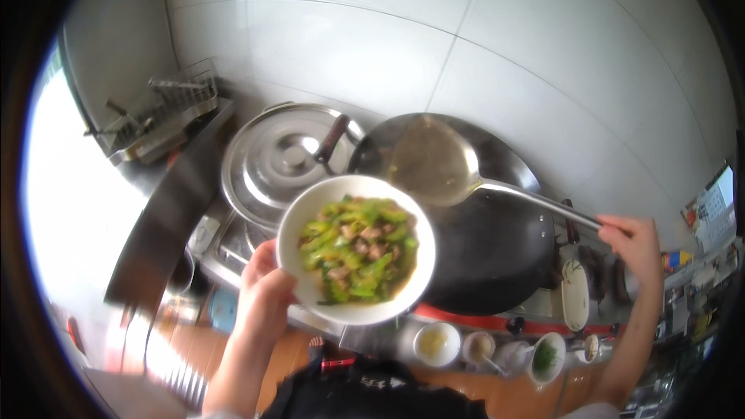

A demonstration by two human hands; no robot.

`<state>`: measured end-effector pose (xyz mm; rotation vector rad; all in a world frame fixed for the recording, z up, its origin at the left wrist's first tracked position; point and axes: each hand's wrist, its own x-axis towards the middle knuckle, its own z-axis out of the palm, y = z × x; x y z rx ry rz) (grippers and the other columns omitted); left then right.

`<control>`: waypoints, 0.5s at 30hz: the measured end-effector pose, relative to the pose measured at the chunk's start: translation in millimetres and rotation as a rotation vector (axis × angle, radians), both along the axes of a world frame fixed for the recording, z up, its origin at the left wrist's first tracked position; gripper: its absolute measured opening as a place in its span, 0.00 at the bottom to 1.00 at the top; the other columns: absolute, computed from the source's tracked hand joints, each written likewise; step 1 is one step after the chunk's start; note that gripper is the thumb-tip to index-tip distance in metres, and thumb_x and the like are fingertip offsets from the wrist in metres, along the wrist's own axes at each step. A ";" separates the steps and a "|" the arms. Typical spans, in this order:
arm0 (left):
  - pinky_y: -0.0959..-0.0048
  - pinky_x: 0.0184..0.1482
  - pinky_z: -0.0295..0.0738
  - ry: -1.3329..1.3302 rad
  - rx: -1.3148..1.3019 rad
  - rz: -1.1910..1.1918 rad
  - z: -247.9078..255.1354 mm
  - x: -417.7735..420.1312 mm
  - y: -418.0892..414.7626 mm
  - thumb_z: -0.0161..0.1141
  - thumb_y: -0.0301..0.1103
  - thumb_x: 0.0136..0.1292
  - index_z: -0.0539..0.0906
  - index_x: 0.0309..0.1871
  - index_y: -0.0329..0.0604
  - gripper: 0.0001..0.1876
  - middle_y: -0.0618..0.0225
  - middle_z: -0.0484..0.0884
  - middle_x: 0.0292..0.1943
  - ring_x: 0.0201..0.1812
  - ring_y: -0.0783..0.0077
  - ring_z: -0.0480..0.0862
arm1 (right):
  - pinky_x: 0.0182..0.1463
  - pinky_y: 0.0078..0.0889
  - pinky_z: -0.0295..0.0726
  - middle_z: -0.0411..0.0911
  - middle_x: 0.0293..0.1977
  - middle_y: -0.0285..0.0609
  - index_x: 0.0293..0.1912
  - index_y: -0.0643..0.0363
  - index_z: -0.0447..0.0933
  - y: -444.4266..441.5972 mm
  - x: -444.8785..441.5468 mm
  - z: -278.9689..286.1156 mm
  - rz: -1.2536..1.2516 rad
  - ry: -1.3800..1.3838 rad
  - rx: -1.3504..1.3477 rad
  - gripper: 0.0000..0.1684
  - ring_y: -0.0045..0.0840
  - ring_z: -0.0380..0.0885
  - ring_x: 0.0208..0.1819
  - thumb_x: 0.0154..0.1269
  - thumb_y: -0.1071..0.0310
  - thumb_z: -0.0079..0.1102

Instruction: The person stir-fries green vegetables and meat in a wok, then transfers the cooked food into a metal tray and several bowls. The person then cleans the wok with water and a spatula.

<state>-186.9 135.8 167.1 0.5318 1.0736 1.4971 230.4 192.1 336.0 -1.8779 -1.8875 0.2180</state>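
Observation:
My left hand (269, 288) grips the rim of a white bowl (425, 256) from its left side. Cooked green vegetable slices with pieces of meat (361, 247) fill the bowl. With my right hand (631, 241) I hold the long handle of a metal spatula (436, 163), whose broad blade lies just beyond the bowl's upper right edge, above a dark wok (495, 250). Part of the wok is hidden behind the bowl and the blade. Left of the wok sits a pot under a stainless steel lid (265, 157).
Several small bowls, one with chopped greens (546, 358) and one with a yellowish content (436, 344), line the counter's near edge. An oblong dish (575, 297) stands right of the wok. A wire rack (198, 84) is at the back left, before the tiled wall (349, 52).

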 end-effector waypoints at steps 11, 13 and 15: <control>0.79 0.41 0.73 0.099 0.018 0.187 -5.5 -21.4 -43.6 0.54 0.27 0.47 0.72 0.51 0.36 0.23 0.66 0.76 0.39 0.40 0.75 0.77 | 0.38 0.30 0.75 0.82 0.30 0.40 0.34 0.42 0.85 148.5 33.1 -20.8 0.075 -0.527 -0.154 0.16 0.30 0.79 0.36 0.44 0.49 0.66; 0.79 0.40 0.73 0.091 0.020 0.206 -10.3 -26.5 -48.0 0.55 0.28 0.48 0.72 0.51 0.37 0.23 0.67 0.76 0.38 0.39 0.76 0.76 | 0.38 0.29 0.75 0.82 0.30 0.38 0.36 0.42 0.84 163.1 12.6 -43.9 0.192 -0.403 -0.086 0.16 0.30 0.79 0.36 0.45 0.51 0.66; 0.79 0.39 0.73 0.084 0.031 0.213 -15.5 -33.6 -52.6 0.56 0.29 0.48 0.71 0.51 0.38 0.23 0.68 0.75 0.37 0.39 0.77 0.76 | 0.38 0.29 0.75 0.82 0.31 0.38 0.36 0.43 0.84 164.9 1.5 -46.2 0.260 -0.345 -0.054 0.16 0.29 0.79 0.36 0.45 0.53 0.67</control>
